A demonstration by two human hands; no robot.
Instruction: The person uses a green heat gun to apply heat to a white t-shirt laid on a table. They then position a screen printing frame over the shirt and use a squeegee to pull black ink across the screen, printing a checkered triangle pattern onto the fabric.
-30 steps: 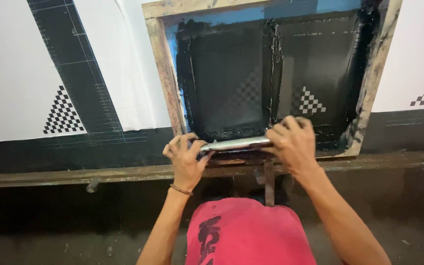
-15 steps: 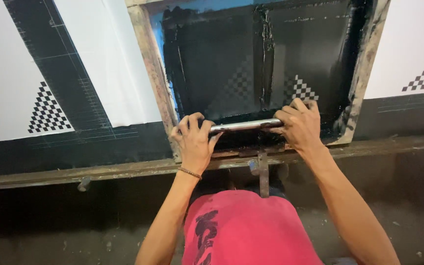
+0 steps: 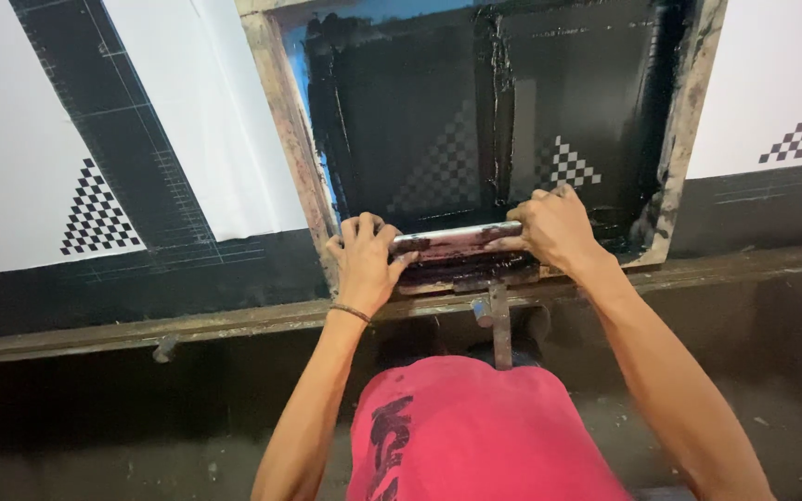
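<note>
The squeegee [image 3: 457, 243], a long metal-backed bar smeared with dark ink, is gripped at its ends by the left hand [image 3: 366, 262] and right hand [image 3: 557, 227]. It is held at the near edge of the ink-coated screen [image 3: 420, 121], within the wooden frame [image 3: 282, 139].

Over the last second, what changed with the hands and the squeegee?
Little. Both hands kept their grip on the squeegee: left hand on its left end, right hand on its right. The bar stayed at the near edge of the wooden screen frame, tilting slightly. No release, no regrasp. Most of the apparent shift is the head camera moving. The black ink on the mesh and the checkered white fabric look unchanged.
</note>
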